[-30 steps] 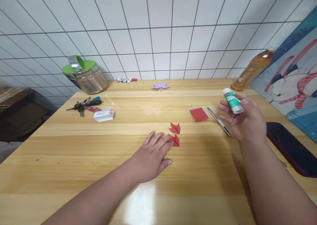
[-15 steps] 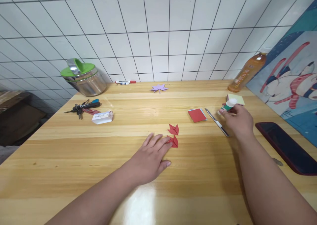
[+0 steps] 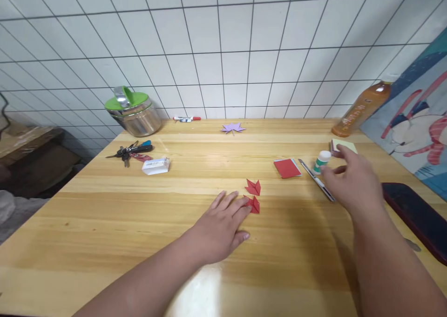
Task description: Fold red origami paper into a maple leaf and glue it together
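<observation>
My left hand [image 3: 220, 226] lies flat on the wooden table [image 3: 139, 224], fingertips on a folded red paper piece [image 3: 254, 205]. A second folded red piece [image 3: 253, 186] lies just beyond it. My right hand [image 3: 352, 183] hovers with fingers apart just behind a green and white glue stick [image 3: 321, 161], which stands upright on the table, free of the hand. A utility knife [image 3: 317, 180] lies left of that hand. A stack of red paper squares [image 3: 287, 167] rests further left.
A yellow notepad [image 3: 344, 145] and an amber bottle [image 3: 363, 108] are at the back right, a dark phone [image 3: 415, 219] at the right edge. A purple paper leaf [image 3: 233, 128], a marker [image 3: 187, 118], a steel pot [image 3: 133, 112], keys [image 3: 131, 151] and a small white pack [image 3: 155, 165] lie left.
My right hand lowered the glue stick from the air, stood it on the table beside the knife and let go. The left hand stayed on the red piece.
</observation>
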A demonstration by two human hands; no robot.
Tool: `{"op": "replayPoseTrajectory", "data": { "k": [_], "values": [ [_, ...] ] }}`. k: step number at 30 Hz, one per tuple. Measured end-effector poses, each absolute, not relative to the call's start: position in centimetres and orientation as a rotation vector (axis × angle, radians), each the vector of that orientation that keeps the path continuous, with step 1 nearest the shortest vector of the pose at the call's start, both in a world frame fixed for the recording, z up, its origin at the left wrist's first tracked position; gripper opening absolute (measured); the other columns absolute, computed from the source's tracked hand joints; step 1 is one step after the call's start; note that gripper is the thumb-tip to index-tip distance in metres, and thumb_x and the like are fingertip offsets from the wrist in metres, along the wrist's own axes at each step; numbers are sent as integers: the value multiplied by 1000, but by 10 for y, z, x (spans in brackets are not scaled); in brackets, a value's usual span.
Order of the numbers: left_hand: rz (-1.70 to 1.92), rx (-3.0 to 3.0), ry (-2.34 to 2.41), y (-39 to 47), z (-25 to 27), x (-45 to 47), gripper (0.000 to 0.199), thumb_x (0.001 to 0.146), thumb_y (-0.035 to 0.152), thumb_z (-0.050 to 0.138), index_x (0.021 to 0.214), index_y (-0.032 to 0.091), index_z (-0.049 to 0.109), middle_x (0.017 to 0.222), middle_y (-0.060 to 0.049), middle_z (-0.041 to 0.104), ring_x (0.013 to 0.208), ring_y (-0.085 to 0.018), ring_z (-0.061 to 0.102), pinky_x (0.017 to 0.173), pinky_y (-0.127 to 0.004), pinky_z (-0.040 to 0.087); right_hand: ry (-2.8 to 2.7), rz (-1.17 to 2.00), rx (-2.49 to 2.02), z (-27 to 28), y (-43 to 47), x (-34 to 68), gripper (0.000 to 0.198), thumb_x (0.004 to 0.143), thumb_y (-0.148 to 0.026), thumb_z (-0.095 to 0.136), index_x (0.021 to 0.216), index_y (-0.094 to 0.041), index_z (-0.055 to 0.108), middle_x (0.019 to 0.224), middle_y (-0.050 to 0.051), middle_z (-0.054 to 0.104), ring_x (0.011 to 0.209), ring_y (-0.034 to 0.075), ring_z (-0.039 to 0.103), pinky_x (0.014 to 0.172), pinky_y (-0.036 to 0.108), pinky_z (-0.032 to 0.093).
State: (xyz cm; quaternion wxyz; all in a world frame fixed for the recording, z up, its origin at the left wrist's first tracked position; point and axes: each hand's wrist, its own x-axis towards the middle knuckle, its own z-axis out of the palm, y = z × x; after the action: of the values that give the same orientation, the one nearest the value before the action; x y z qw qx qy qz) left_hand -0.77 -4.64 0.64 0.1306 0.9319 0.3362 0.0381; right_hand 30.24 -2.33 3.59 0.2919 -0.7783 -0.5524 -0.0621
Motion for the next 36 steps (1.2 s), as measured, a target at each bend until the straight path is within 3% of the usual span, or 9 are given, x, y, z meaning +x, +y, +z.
{"op": "replayPoseTrajectory", "data": {
  "k": [4,6,12,16,19,22,26,33,36],
  "values": [
    [121,2696,954,-46,6,-8,51,90,46,41,135,24,37,145,-3,38,137,-29,22,114,-48,13,-1551,-527,-1920,53,-34,262,58,73,-26,51,129,-17,40,126,16,48,112,33,47,91,47,37],
    [121,2698,959,-46,5,-9,52,90,46,40,136,24,35,145,-3,38,137,-29,22,113,-49,13,-1562,-618,-1836,54,-34,256,53,71,-17,48,125,-15,43,124,17,48,118,34,42,95,49,33],
    [133,2691,957,-47,4,-9,50,90,45,41,136,25,36,145,-2,38,138,-28,21,113,-49,13,-1606,-408,-1758,42,-30,263,40,66,-15,47,105,-20,52,95,10,59,86,28,56,80,43,42],
    [145,2692,970,-47,5,-9,51,89,45,41,135,24,37,145,-3,38,137,-28,22,113,-48,14,-1881,-259,-1744,40,-25,264,33,70,-17,47,100,-23,57,100,7,62,98,28,55,87,42,40],
    [144,2689,970,-47,5,-9,50,89,45,42,135,24,37,145,-3,38,137,-28,22,113,-48,14,-1903,-50,-2002,38,-27,274,22,74,-30,52,93,-23,59,95,7,64,91,27,58,75,38,44],
    [138,2690,953,-47,5,-9,52,89,45,42,136,24,35,145,-3,38,137,-28,22,113,-48,14,-2086,319,-2172,33,-35,281,37,64,-50,64,90,-24,61,93,6,66,78,25,61,59,32,42],
    [126,2693,960,-46,7,-9,52,89,44,43,136,23,36,145,-3,38,137,-28,22,113,-48,14,-2210,459,-2182,31,-38,279,21,67,-45,63,75,-26,62,76,1,67,65,21,60,52,28,36],
    [140,2696,943,-45,5,-10,52,89,44,44,136,24,36,144,-4,39,137,-28,23,113,-49,15,-1340,45,-2124,38,-16,312,34,71,-46,62,96,-24,65,85,4,70,73,24,65,65,34,45],
    [136,2699,951,-46,4,-11,53,89,44,44,137,24,35,145,-5,39,137,-28,22,113,-50,15,-1201,63,-2126,31,-11,323,30,71,-39,63,97,-23,65,87,6,71,82,26,66,75,38,47]
  ]
}}
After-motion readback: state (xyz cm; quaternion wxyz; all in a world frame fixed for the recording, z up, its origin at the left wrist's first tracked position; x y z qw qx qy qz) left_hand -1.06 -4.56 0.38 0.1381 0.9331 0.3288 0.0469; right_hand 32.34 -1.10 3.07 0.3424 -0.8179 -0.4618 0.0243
